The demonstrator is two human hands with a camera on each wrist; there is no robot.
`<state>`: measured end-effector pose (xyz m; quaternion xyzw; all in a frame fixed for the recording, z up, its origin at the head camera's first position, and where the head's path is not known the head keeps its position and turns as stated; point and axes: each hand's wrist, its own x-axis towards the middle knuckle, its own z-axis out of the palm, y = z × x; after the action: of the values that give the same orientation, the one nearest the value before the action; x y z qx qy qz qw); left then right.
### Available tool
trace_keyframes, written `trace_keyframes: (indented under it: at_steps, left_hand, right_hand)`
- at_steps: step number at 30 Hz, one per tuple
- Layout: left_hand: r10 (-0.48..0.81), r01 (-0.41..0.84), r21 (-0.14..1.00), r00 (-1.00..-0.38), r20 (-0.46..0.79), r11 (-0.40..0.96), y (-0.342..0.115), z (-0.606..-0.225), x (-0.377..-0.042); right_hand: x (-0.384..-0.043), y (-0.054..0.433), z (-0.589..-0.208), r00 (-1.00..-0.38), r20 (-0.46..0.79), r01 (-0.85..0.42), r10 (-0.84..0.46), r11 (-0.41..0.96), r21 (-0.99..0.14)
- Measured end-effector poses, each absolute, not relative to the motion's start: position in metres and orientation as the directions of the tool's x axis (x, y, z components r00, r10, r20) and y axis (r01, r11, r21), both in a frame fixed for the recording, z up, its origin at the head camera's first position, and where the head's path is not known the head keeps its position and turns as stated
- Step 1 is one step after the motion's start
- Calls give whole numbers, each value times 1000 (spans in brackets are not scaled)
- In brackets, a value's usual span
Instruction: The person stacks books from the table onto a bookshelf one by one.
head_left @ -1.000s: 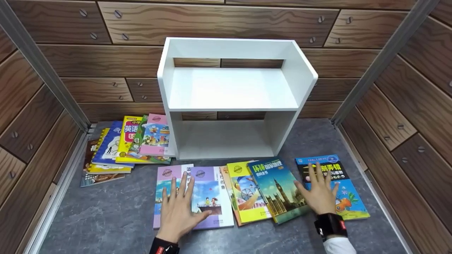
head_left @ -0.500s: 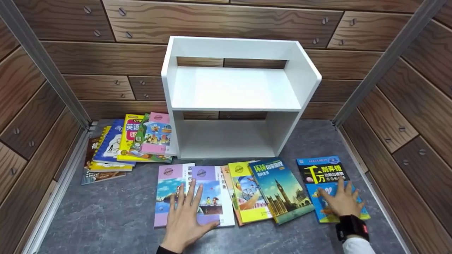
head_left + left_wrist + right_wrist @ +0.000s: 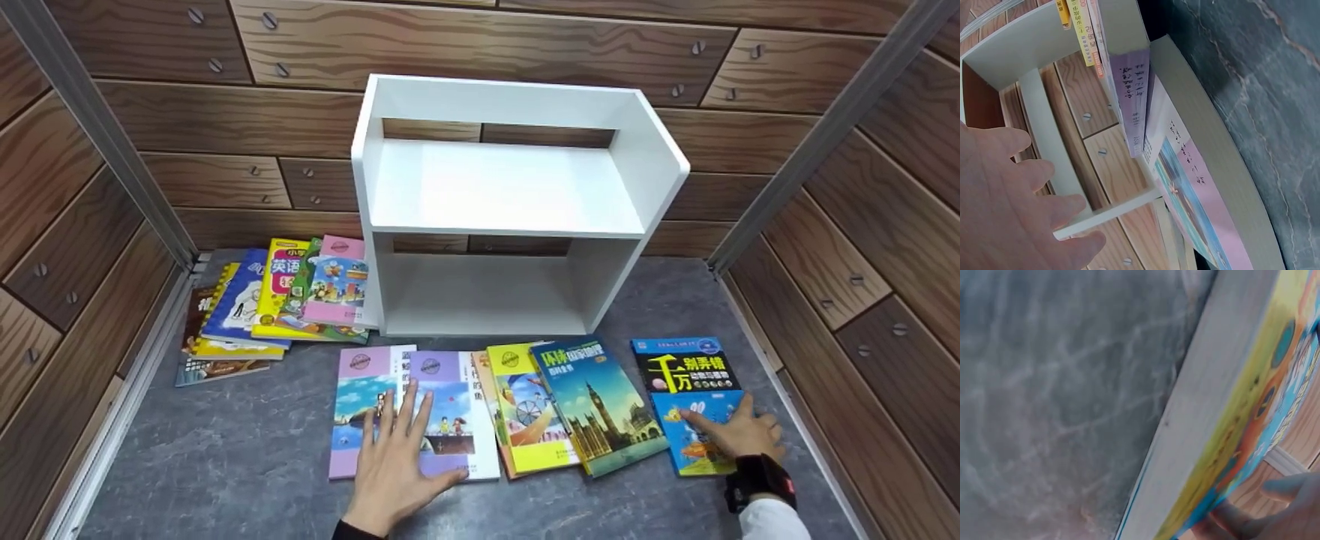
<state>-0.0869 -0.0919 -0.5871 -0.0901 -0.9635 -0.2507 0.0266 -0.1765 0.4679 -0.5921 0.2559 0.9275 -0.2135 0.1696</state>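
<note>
My left hand [image 3: 397, 457] is spread flat over a pink-and-white book [image 3: 356, 442] and a purple-and-white book [image 3: 450, 394] lying side by side; whether it touches them is unclear. In the left wrist view its fingers are straight, apart from the books' edges. My right hand [image 3: 750, 435] is at the lower right of a blue-and-black book [image 3: 679, 371]. Its thumb lies over the cover and its other fingers bend at the right edge, gripping it. The right wrist view shows fingertips [image 3: 1230, 517] against the book's side; their undersides are hidden.
A white two-tier bookshelf [image 3: 499, 231] stands behind the books. A yellow book [image 3: 529, 420] and a dark green book with a clock tower [image 3: 600, 412] overlap in the front row. Several more books [image 3: 277, 300] fan out left of the shelf. Wood-patterned walls [image 3: 480, 45] enclose the floor.
My right hand has moved right and down across the blue-and-black book to its right edge, its fingers drawing in. My left hand shifted slightly right and down, still spread.
</note>
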Motion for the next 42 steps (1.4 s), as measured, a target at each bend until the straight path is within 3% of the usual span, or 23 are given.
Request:
trace_keyframes:
  at_steps: [15, 33, 42]
  left_hand:
    - [161, 176, 503, -984, 75, 846, -94, -586, -86]
    - [148, 173, 511, -985, 89, 842, -94, -586, -84]
    - [143, 153, 539, -988, 62, 828, -95, -585, -82]
  right_hand:
    - [-189, 495, -585, -796, -427, 577, 429, 752, -319]
    - [-173, 484, -565, -849, -152, 517, 506, 740, -429]
    - [-167, 466, -538, -834, -25, 488, 551, 716, -500]
